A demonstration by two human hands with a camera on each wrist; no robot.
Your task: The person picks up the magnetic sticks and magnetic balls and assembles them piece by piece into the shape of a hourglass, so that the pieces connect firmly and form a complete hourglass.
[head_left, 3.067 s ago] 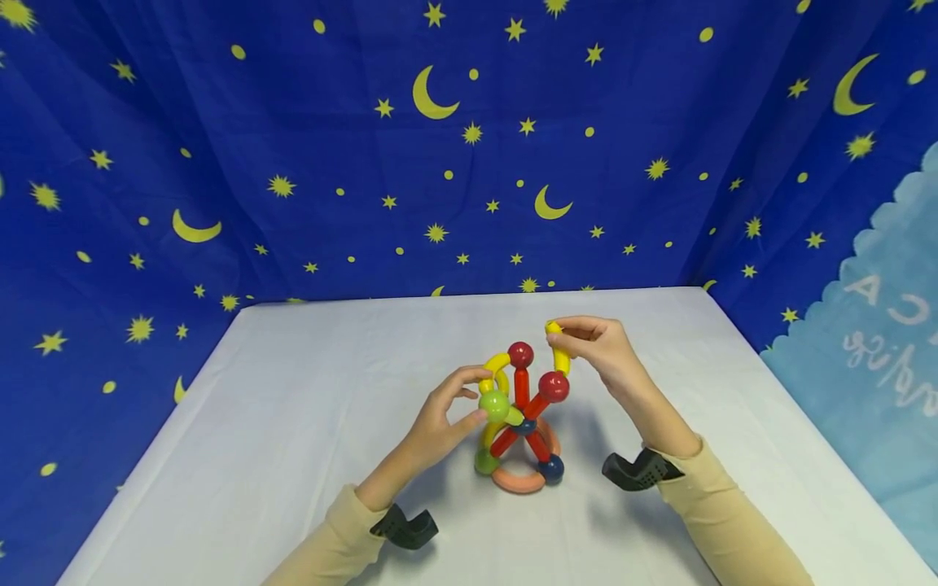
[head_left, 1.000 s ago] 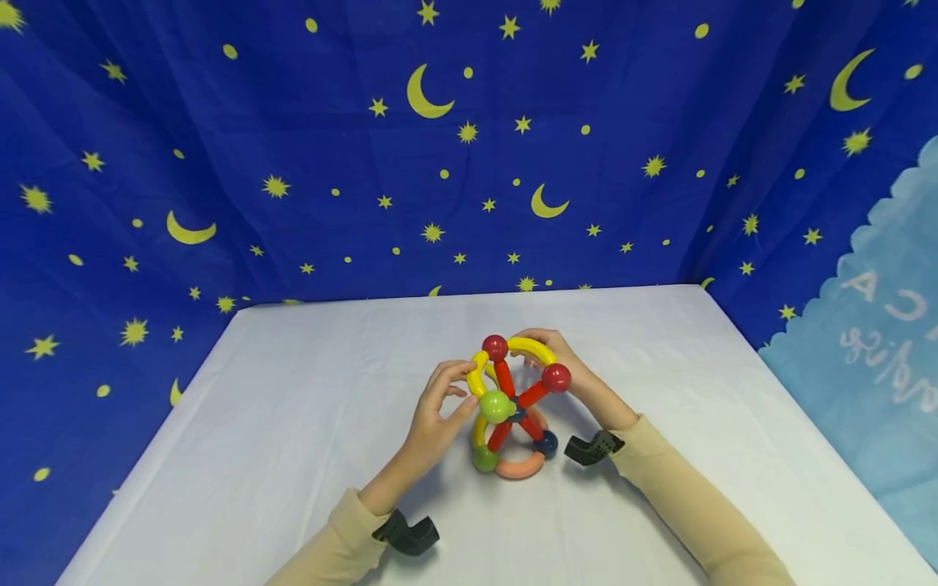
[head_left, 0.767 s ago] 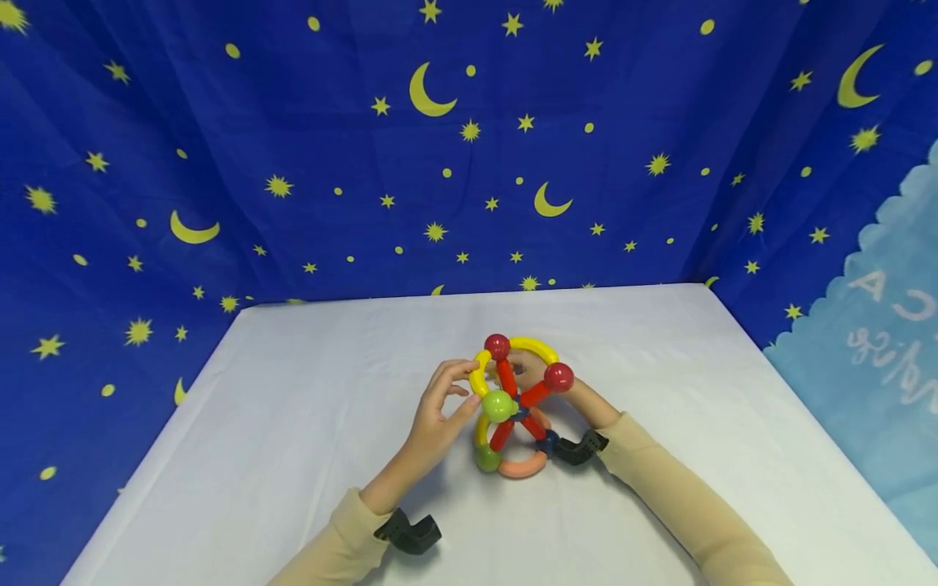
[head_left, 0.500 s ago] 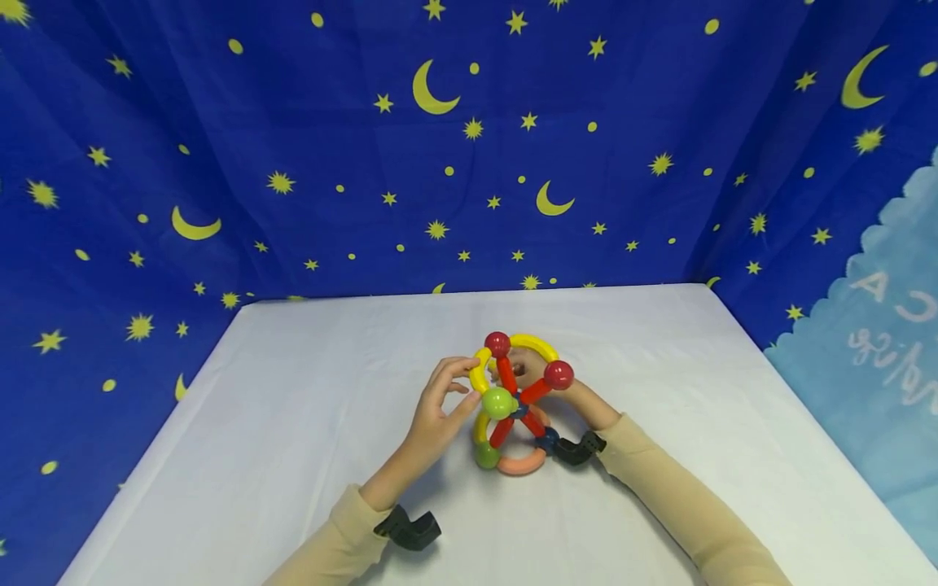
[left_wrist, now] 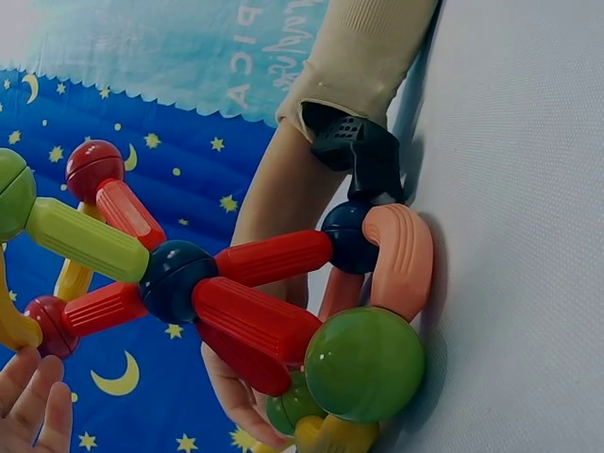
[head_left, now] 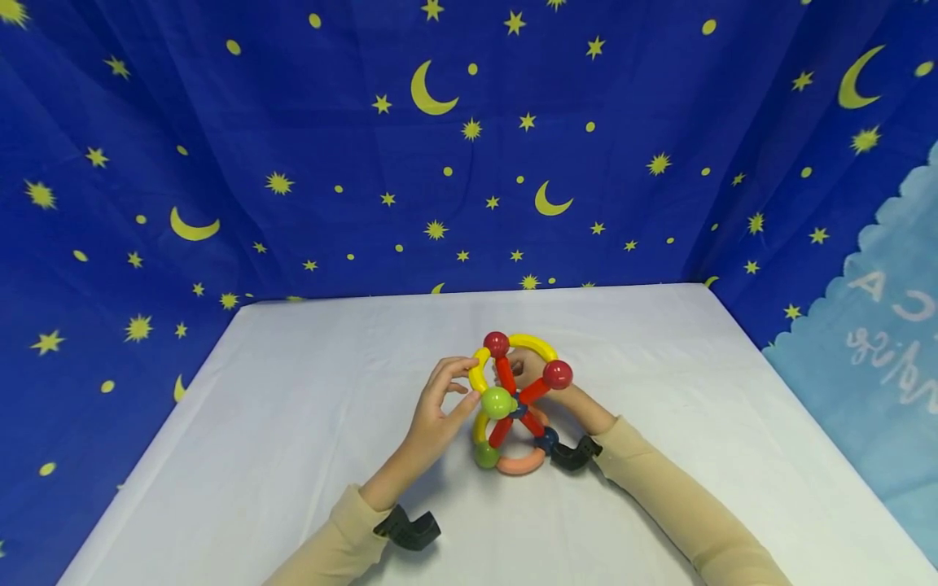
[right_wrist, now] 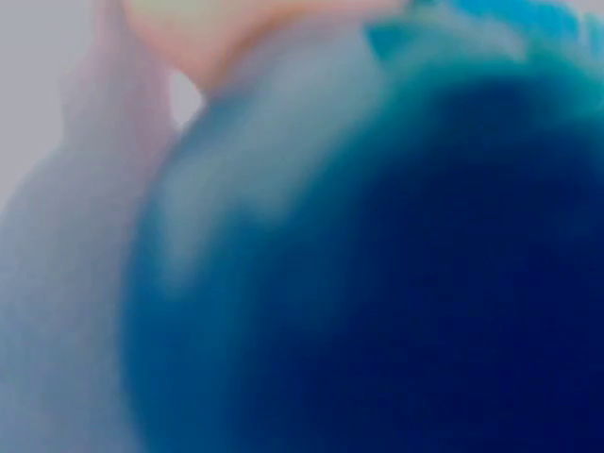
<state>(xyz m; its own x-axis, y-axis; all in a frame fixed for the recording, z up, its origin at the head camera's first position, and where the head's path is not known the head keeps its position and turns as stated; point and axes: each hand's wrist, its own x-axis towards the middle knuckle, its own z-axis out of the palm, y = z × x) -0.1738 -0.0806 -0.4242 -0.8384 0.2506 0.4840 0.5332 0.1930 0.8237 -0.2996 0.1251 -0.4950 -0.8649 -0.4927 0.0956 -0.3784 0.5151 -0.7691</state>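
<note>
A magnetic ball-and-rod structure stands on the table, with red rods [head_left: 506,374] radiating from a dark blue centre ball [left_wrist: 179,281]. My left hand [head_left: 432,411] is at its left side, fingertips and thumb pinching a yellow curved rod [head_left: 479,371] above the light green ball [head_left: 498,403]. My right hand [head_left: 529,368] reaches behind the structure. In the left wrist view its fingers are low, beside the rear green ball [left_wrist: 294,401]; what they touch is partly hidden. Another yellow curved rod [head_left: 535,345] bridges two red balls [head_left: 558,374] on top. A dark blue ball [right_wrist: 377,283] fills the right wrist view, blurred.
White cloth covers the table [head_left: 330,423]. A blue star-and-moon curtain [head_left: 352,146] hangs behind and at the sides. The black right wrist mount [head_left: 575,453] sits right against the structure's lower blue ball [head_left: 546,440]. Salmon curved rods [head_left: 522,464] form part of the base.
The yellow curved rod that my right hand held upright now links the two red balls. My right hand has moved left and behind the structure, which has turned slightly. My left hand stays nearly still.
</note>
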